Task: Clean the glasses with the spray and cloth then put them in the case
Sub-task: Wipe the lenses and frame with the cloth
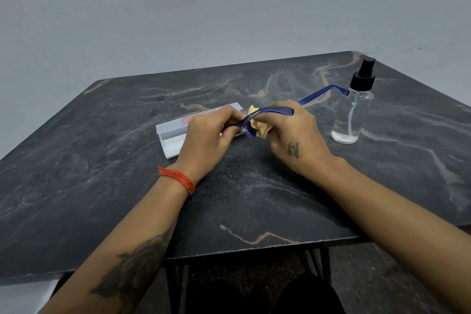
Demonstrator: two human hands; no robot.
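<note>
Wiping underway at frame centre: left hand [209, 132] grips blue plastic-framed glasses [267, 112], right hand [293, 132] pinches crumpled yellow cloth [257, 126] against them; open white case [173, 135] awaits.

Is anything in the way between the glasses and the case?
Nothing visible. The glasses are held just above the open white case, with only the left hand over part of it. The right hand rubs them with the cloth.

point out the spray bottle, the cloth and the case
spray bottle [349, 120], head view, on its clear body
cloth [257, 127], head view, on the yellow fold between the hands
case [170, 141], head view, on its white open tray
</note>
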